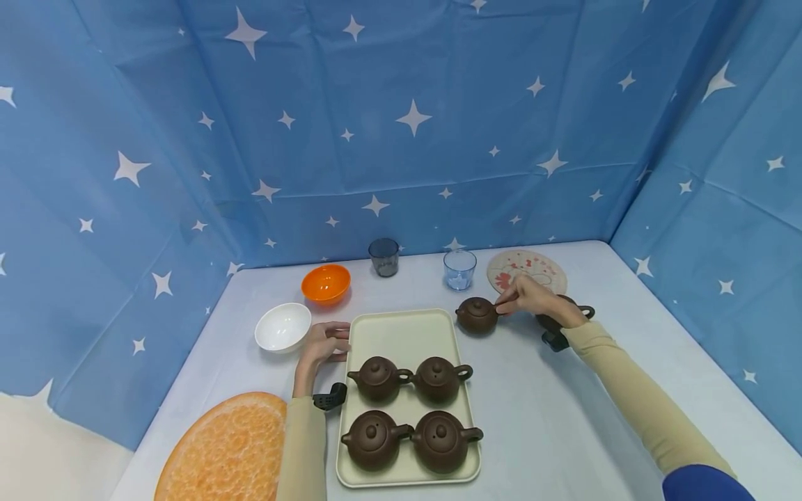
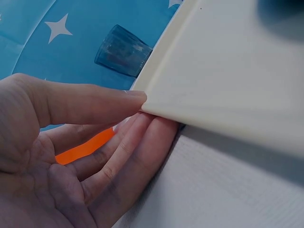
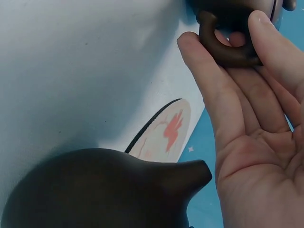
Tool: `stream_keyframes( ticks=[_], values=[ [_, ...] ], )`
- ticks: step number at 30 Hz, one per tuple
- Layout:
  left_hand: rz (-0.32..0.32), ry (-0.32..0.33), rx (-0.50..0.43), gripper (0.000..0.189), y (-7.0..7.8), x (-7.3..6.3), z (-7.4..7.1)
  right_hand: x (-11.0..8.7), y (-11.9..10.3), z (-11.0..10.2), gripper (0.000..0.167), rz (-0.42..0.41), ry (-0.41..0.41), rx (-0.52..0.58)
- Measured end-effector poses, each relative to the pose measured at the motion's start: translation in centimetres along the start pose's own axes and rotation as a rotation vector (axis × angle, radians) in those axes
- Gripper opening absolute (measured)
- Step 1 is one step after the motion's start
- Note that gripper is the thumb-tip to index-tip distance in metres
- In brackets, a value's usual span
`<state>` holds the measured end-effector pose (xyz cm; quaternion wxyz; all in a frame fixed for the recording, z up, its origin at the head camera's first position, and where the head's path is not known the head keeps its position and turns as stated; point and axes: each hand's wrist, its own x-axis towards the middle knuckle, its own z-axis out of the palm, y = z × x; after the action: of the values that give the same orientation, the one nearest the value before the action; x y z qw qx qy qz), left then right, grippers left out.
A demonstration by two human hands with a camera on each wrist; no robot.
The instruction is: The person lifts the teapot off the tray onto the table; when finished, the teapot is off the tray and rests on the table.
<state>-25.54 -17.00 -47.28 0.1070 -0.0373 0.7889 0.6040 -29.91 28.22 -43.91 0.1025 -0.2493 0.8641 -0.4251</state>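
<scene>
With thumb and fingers my right hand (image 1: 531, 298) grips the loop handle of a small dark brown teapot (image 1: 477, 315), just off the tray's far right corner. The handle (image 3: 223, 52) shows between thumb and fingers in the right wrist view. My left hand (image 1: 324, 342) pinches the left rim of a cream tray (image 1: 401, 330), thumb on the rim and fingers beneath it. On the tray's near part stand several matching lidded teapots (image 1: 379, 378), in two rows. Another brown teapot (image 3: 95, 190) stands close by my right wrist, partly hidden by it in the head view.
Left of the tray are a white bowl (image 1: 283, 328) and an orange bowl (image 1: 326, 284). A grey glass (image 1: 384, 257), a blue glass (image 1: 460, 270) and a round patterned mat (image 1: 532, 261) line the back. A round orange mat (image 1: 225, 445) lies front left. A starry blue curtain (image 1: 413, 167) surrounds the table.
</scene>
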Motion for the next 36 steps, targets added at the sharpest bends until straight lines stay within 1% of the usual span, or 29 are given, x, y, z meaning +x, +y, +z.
stream_keyframes(
  ticks=[4, 8, 11, 13, 16, 18, 20, 22, 27, 29, 33, 36],
  values=[
    [-0.01, 0.018, 0.004, 0.048, 0.1, 0.1, 0.1, -0.1, 0.1, 0.0, 0.014, 0.009, 0.001, -0.013],
    [-0.036, 0.035, 0.007, 0.05, 0.1, 0.4, 0.2, 0.0, 0.0, -0.2, 0.013, 0.016, 0.007, -0.05],
    [-0.056, 0.041, 0.009, 0.051, 0.0, 0.6, 0.2, 0.1, -0.4, -0.3, 0.016, 0.028, 0.044, -0.097],
    [-0.049, 0.035, 0.016, 0.051, -0.1, 0.6, 0.2, 0.1, -0.9, -0.4, 0.019, 0.042, 0.085, -0.124],
    [-0.051, 0.041, 0.013, 0.051, 0.0, 0.5, 0.2, 0.2, -2.2, -0.4, 0.02, 0.037, 0.148, -0.164],
    [-0.049, 0.038, 0.016, 0.05, 0.0, 0.4, 0.2, 0.3, -3.3, -0.1, 0.02, 0.027, 0.169, -0.166],
    [-0.055, 0.044, 0.013, 0.05, 0.0, 0.4, 0.2, 0.2, -4.3, 0.3, 0.019, 0.001, 0.176, -0.157],
    [-0.053, 0.041, 0.016, 0.05, 0.0, 0.4, 0.1, 0.1, -5.4, 1.0, 0.019, -0.031, 0.163, -0.139],
    [-0.05, 0.04, 0.016, 0.051, -0.2, 0.4, 0.2, -0.7, -7.3, 3.3, 0.023, -0.082, 0.072, -0.078],
    [-0.048, 0.04, 0.015, 0.051, -0.2, 0.4, 0.2, -1.1, -7.8, 4.3, 0.023, -0.094, 0.038, -0.055],
    [-0.043, 0.041, 0.011, 0.051, -0.1, 0.3, 0.2, -2.1, -8.3, 6.4, 0.023, -0.119, -0.037, -0.055],
    [-0.047, 0.041, 0.008, 0.051, -0.1, 0.3, 0.3, -2.8, -8.6, 8.0, 0.023, -0.113, -0.101, -0.038]
  ],
)
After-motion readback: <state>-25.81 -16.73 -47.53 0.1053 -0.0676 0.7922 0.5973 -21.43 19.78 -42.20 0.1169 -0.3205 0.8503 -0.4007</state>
